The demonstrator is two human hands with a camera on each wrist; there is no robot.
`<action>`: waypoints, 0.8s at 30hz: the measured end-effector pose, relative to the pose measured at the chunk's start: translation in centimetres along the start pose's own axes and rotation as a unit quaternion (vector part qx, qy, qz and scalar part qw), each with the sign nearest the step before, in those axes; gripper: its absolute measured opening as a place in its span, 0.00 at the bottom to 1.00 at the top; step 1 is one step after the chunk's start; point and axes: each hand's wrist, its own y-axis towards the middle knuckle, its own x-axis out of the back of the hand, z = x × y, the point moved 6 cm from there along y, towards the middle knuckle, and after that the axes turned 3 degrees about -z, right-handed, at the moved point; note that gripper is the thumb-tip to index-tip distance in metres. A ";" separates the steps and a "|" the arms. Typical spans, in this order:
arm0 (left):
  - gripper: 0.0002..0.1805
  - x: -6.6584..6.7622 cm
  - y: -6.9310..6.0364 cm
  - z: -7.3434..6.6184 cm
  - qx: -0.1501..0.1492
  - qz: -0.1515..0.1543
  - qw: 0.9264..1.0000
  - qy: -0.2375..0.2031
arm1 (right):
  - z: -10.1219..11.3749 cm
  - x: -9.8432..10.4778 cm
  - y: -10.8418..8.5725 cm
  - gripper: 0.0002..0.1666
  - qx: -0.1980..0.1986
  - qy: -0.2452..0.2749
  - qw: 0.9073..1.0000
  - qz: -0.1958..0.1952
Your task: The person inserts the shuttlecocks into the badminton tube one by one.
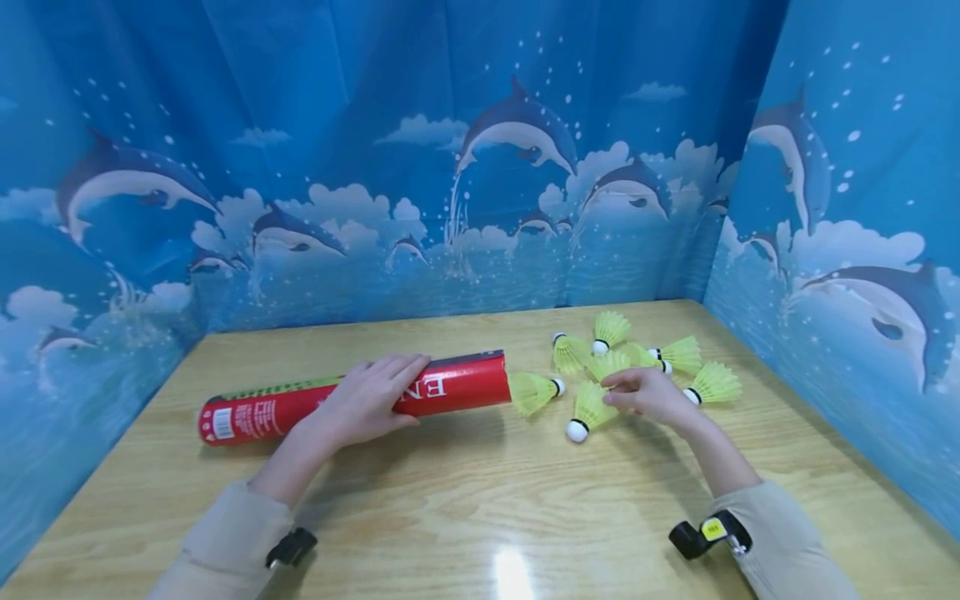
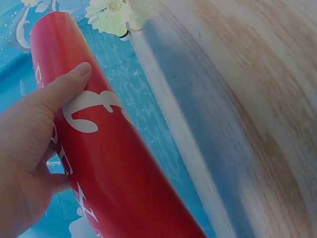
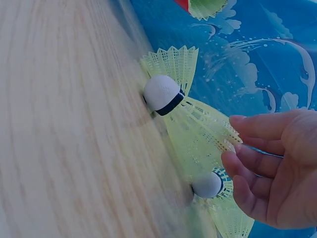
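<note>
A blue dolphin curtain (image 1: 352, 125) closes off the back and sides of our table (image 1: 465, 517). From the left, our left hand (image 1: 375, 396) grips a red tube (image 1: 468, 385) with white lettering; a loose shuttlecock (image 1: 532, 393) sits by its right end. Next, our right hand (image 1: 654, 397) pinches the netted yellow skirt of the nearest shuttlecock (image 1: 587, 410), white-tipped and black-banded, with more shuttlecocks (image 1: 714, 383) crowding behind and rightward.
</note>
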 end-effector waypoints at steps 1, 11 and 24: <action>0.51 0.0 0.0 0.0 0.001 0.000 1.000 0.000 | 0.0 -0.1 0.0 0.21 0.000 -0.003 1.000 0.001; 0.50 0.0 0.1 0.0 0.002 0.001 1.000 0.000 | 0.8 0.3 -0.6 0.15 0.004 -0.004 1.000 0.012; 0.50 -0.2 0.2 -0.3 -0.009 -0.004 1.000 0.012 | 4.3 1.2 -0.7 0.20 -0.002 0.086 0.995 -0.047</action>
